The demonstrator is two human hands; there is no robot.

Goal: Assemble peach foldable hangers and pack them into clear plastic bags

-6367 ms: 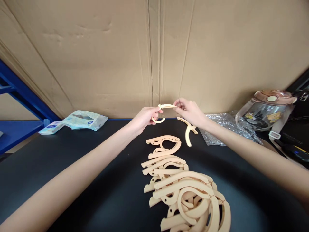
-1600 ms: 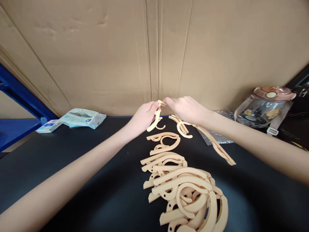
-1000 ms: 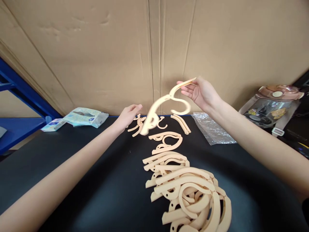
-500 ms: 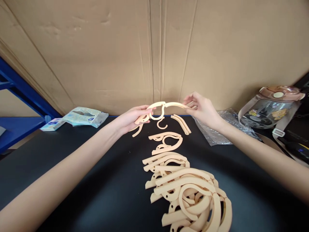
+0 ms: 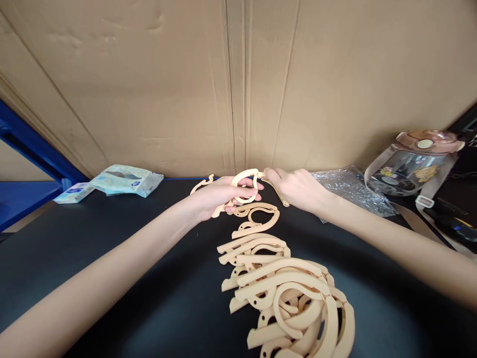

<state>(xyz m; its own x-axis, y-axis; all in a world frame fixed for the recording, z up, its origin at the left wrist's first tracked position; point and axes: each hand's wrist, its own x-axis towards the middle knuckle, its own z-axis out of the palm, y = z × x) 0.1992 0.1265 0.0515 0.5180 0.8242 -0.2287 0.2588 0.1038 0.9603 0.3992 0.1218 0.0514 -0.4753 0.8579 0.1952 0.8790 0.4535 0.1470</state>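
A beige folding clothes hanger [image 5: 244,171] is held between my hands above the far part of the table. My left hand [image 5: 218,193] grips one arm and the curved hook, thumb over the hook. Closed on the hanger's other side near the joint, my right hand [image 5: 298,188] hides most of that arm. Just beyond my left wrist lies a loose beige hanger part [image 5: 200,185]. Another slim beige arm piece [image 5: 281,194] shows partly under my right hand. Nearer me lies a single folded hanger [image 5: 266,226], then a heap of folded hangers [image 5: 294,283].
Crumpled clear plastic wrapping [image 5: 346,189] lies right of my right hand. A clear strapped bottle [image 5: 417,169] stands at the far right. A wipes or tissue pack [image 5: 128,180] sits far left by a blue metal frame [image 5: 37,149]. A cardboard wall [image 5: 167,89] backs the black table [image 5: 149,293].
Both hands have lowered with the hanger, and my right hand has moved inward, from the arm's far end toward the joint. The loose hook and arm pieces behind are now largely covered.
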